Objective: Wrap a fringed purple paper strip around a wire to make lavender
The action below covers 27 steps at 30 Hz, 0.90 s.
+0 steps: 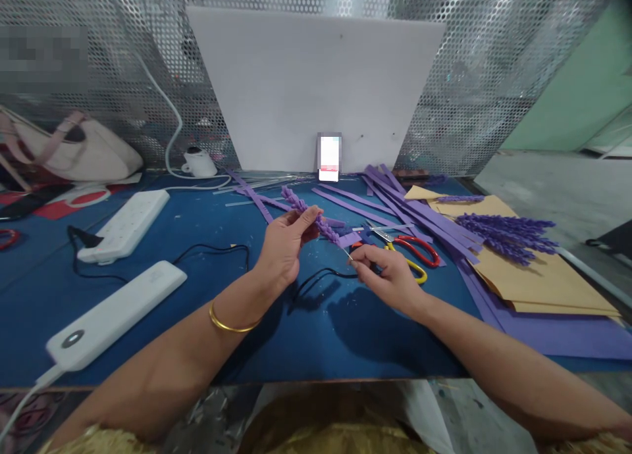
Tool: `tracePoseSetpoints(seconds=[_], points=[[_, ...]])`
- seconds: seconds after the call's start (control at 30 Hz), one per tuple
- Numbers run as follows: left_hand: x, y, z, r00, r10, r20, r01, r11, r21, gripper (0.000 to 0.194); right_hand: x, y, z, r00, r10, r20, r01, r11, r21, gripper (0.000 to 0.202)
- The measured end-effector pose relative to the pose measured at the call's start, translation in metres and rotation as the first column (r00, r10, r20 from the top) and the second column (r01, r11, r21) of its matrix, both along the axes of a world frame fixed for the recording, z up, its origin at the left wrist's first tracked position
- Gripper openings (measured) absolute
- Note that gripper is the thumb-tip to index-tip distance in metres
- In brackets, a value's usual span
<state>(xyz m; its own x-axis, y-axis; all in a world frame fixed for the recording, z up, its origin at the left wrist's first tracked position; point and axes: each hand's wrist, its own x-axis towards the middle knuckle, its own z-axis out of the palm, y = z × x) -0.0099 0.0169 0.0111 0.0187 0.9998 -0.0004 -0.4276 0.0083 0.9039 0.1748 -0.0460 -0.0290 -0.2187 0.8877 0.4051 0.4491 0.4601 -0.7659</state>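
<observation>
Between my hands, above the blue table, a purple flower spike point(326, 229) slants down to the right. My left hand point(290, 242) has its thumb and fingers closed around the middle of the spike. At the lower end a thin stem point(346, 252) sticks out, pinched by the fingertips of my right hand point(382, 274). Just beyond my right hand lie scissors with red handles point(419, 250) and yellow-handled ones point(417, 271), partly hidden by the hand. Purple strips point(419, 207) are spread behind them.
Finished purple flower spikes point(508, 233) rest on brown paper point(553, 279) at right, over purple sheets point(573, 332). A lit phone point(329, 156) leans on a white board point(316, 85). At left are a power strip point(131, 224), a white device point(116, 316), cables and a bag point(93, 148).
</observation>
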Motion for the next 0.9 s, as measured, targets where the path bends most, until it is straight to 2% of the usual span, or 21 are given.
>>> tracePoseSetpoints(seconds=[0.13,0.4,0.53,0.63,0.73,0.8,0.9], points=[[0.0,-0.001,0.0,0.999,-0.041,-0.022,0.04,0.999,-0.029,0.031,-0.001,-0.001,0.001,0.999,0.011,-0.031,-0.012,1.0,-0.024,0.016],[0.003,-0.004,-0.002,0.998,-0.043,-0.039,0.042,0.998,-0.037,0.033,0.001,0.003,-0.001,1.0,0.017,-0.009,-0.017,0.999,0.039,0.014],[0.001,-0.001,0.001,0.996,-0.06,-0.07,0.056,0.996,-0.062,0.039,0.0,0.004,-0.003,1.0,0.029,-0.004,-0.029,0.998,0.054,0.014],[-0.005,0.007,0.005,1.0,0.023,-0.007,-0.023,0.999,-0.042,0.043,-0.001,0.008,-0.002,1.0,0.015,-0.02,-0.013,0.996,0.092,0.013],[-0.01,0.016,0.007,0.987,0.159,-0.02,-0.159,0.987,-0.005,0.019,-0.002,0.011,-0.004,1.0,0.025,-0.019,-0.023,0.995,0.096,0.009],[-0.01,0.019,0.007,0.991,0.126,-0.041,-0.127,0.992,-0.011,0.017,-0.002,0.01,-0.004,0.999,0.037,-0.011,-0.036,0.995,0.098,0.01],[-0.007,0.018,0.004,0.998,0.066,-0.013,-0.067,0.997,-0.032,0.033,-0.001,0.007,-0.003,1.0,0.027,-0.012,-0.026,0.996,0.088,0.013]])
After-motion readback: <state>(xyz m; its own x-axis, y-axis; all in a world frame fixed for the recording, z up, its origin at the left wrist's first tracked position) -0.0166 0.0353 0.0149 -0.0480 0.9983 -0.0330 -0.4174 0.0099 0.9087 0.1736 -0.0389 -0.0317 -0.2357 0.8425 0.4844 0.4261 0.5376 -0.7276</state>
